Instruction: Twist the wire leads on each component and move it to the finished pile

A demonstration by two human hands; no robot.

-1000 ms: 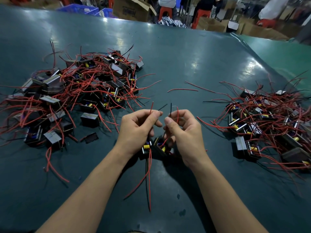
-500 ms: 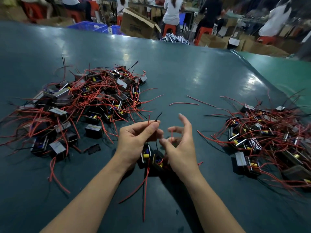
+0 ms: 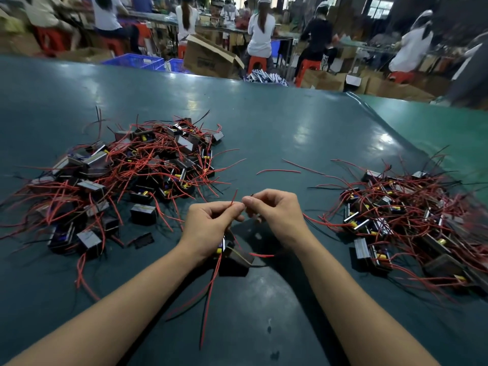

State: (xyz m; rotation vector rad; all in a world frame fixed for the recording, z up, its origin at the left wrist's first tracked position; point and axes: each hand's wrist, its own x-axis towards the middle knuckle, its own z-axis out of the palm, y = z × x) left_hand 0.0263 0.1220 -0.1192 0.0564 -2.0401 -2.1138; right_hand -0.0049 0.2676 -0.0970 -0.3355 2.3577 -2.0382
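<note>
Nearest you, on the dark green table [image 3: 264, 128]: loose red and black wire ends [image 3: 208, 307] trailing toward your body from the part you are working on

Between your wrists: one small dark block-shaped component [image 3: 237, 257], sitting on the table, yellow tab showing at its left edge, a short red lead sticking out to its right

Just above it, your left hand [image 3: 211, 225]: fingers curled, thumb and forefinger pinching a red wire [image 3: 233, 198] whose tip stands up past the fingertips

Beside it, fingertips nearly touching the left: your right hand [image 3: 277, 215], fingers curled, pinching a thin dark wire end; the exact strand is too small to tell

To your left, near: a flat black piece [image 3: 144, 240] lying alone, then a large pile of components [image 3: 118, 175] tangled in red wires, spreading to the table's left edge

To your right: a second pile of components [image 3: 404, 220], also knotted in red and black wires; which pile is the finished one cannot be told

Middle of the table, between the piles: two stray red wires [image 3: 277, 171]

Past the far edge: cardboard boxes [image 3: 208, 59], blue crates [image 3: 137, 60], orange stools [image 3: 254, 64], and seated people at benches, blurred
</note>
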